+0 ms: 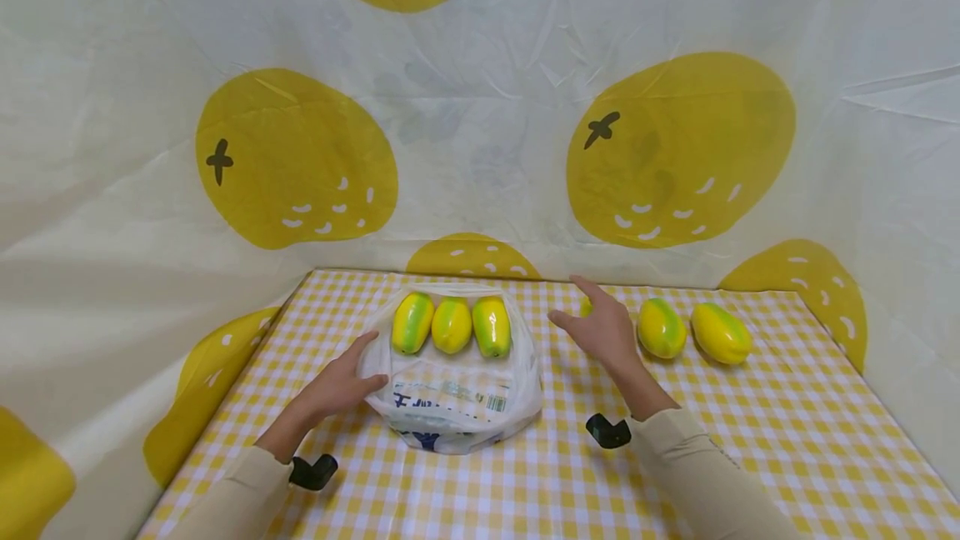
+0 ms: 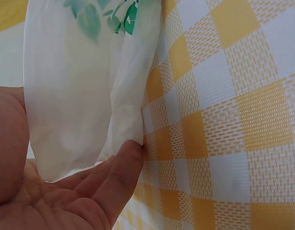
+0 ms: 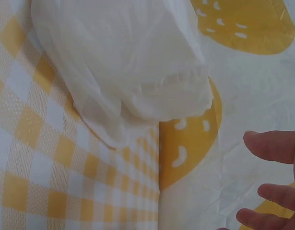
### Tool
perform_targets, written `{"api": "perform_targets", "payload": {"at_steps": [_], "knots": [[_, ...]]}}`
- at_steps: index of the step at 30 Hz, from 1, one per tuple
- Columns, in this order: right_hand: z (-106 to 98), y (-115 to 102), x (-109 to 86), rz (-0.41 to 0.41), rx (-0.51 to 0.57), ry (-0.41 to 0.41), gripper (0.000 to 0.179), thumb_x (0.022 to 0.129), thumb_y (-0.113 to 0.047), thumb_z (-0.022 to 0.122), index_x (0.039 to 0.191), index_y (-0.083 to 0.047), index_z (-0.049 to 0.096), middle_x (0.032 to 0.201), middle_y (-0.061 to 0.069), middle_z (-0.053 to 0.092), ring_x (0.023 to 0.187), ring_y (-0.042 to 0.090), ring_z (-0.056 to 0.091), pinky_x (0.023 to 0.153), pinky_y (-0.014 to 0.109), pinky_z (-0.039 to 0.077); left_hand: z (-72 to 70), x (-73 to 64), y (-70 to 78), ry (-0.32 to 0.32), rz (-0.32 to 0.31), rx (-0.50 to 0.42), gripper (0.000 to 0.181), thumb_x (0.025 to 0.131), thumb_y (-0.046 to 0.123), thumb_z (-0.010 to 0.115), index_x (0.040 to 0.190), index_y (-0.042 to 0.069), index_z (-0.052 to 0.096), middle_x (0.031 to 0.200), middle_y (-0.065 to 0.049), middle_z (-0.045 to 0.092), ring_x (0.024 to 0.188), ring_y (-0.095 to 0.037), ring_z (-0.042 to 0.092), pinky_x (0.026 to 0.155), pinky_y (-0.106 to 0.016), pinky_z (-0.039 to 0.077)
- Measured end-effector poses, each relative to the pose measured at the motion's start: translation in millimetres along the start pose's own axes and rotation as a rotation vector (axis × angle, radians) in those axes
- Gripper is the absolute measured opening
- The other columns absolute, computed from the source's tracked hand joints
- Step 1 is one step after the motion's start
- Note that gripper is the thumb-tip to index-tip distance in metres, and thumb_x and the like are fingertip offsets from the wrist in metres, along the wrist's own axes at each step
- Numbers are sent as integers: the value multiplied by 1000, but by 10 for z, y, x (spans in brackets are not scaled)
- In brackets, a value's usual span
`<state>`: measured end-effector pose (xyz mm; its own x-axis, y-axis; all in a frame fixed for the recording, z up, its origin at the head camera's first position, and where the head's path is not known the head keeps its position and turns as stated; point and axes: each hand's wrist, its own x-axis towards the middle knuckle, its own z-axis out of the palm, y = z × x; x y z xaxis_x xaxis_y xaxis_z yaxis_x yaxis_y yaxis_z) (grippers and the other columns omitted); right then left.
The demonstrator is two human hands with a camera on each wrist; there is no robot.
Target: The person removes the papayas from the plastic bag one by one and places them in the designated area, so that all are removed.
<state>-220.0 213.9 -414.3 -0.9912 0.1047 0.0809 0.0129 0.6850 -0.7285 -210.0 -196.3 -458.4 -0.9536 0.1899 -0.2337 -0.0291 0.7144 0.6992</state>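
A white plastic bag (image 1: 450, 400) with printing lies opened out on the table. Three glossy yellow-and-green fruits (image 1: 452, 326), mango-like in shape, sit side by side in its mouth. At the bag's left edge is my left hand (image 1: 341, 382), thumb and index finger spread apart. In the left wrist view its fingers (image 2: 119, 177) are extended against the bag (image 2: 73, 110). My right hand (image 1: 603, 330), fingers apart, is right of the bag. Beyond it a yellow fruit (image 1: 586, 307) shows only partly; contact cannot be made out. The right wrist view shows spread fingers (image 3: 274, 146) holding nothing visible.
Two more such fruits, one upright (image 1: 662, 328) and one slanted (image 1: 721, 333), lie right of my right hand. A yellow-and-white checked cloth (image 1: 787, 440) covers the table. Behind it hangs a pale curtain (image 1: 480, 148) printed with large yellow fruits.
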Motion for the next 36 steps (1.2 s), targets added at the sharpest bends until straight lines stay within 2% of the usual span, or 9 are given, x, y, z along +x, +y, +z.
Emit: {"api": "perform_targets", "payload": {"at_steps": [8, 21, 27, 36], "knots": [[102, -102, -35, -18, 27, -3, 76, 94, -39, 75, 160, -20, 43, 159, 22, 48, 138, 49, 52, 101, 63, 52, 8, -1, 6, 0, -6, -2, 83, 100, 26, 66, 166, 12, 18, 170, -27, 26, 153, -48, 31, 123, -70, 24], [289, -337, -130, -28, 87, -33, 75, 92, -39, 78, 158, -23, 46, 158, 21, 51, 141, 46, 54, 102, 60, 54, 16, 5, 0, 1, -18, 1, 84, 100, 27, 67, 166, 13, 19, 170, -26, 27, 153, -48, 33, 123, -70, 25], [408, -428, -185, -59, 162, -39, 72, 92, -33, 79, 156, -23, 49, 158, 20, 51, 140, 45, 55, 102, 59, 55, 19, 3, -10, 7, -12, 1, 83, 99, 25, 67, 166, 12, 20, 168, -27, 29, 152, -47, 35, 122, -69, 28], [633, -548, -252, -64, 243, -76, 69, 90, -29, 81, 153, -21, 53, 159, 18, 51, 138, 43, 58, 104, 56, 55, 18, 12, -4, 12, -3, 11, 83, 99, 25, 67, 166, 12, 20, 168, -27, 31, 151, -48, 36, 122, -69, 28]]}}
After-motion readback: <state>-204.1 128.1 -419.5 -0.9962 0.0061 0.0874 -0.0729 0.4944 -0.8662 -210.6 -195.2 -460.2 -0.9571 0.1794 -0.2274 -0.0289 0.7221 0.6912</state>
